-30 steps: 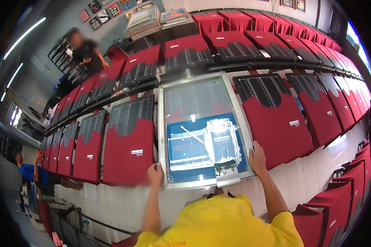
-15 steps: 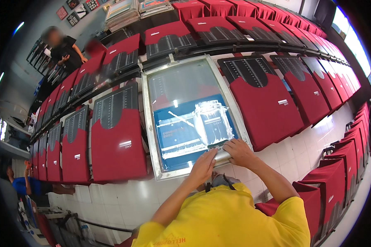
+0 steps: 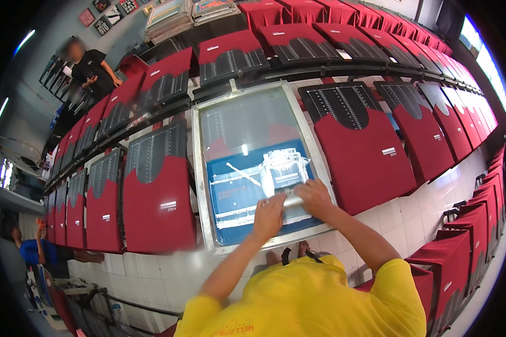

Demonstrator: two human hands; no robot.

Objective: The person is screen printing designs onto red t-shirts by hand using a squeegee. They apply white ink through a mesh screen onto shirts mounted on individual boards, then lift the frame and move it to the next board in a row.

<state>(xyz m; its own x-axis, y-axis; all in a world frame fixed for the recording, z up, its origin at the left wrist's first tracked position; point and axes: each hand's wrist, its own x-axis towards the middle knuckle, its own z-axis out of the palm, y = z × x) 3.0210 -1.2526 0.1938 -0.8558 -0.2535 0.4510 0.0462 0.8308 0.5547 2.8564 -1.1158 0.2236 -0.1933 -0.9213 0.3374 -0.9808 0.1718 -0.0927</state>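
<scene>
A silver-framed printing screen with a blue stencil area lies over a board in front of me. White ink is smeared across the blue part in a patch and streaks. Both my hands grip the light-coloured handle of a squeegee, which is on the lower half of the mesh, just below the thick ink. My left hand is closed round its left end, and my right hand round its right end. The squeegee's blade is mostly hidden.
Red shirts on black ruled boards stand in rows, one left of the screen and another right. More red shirts hang at the lower right. A person in black stands far left; another in blue is lower left.
My hands have pushed the squeegee away from me, from the screen's near edge up onto the blue area. The person in black has shifted slightly.
</scene>
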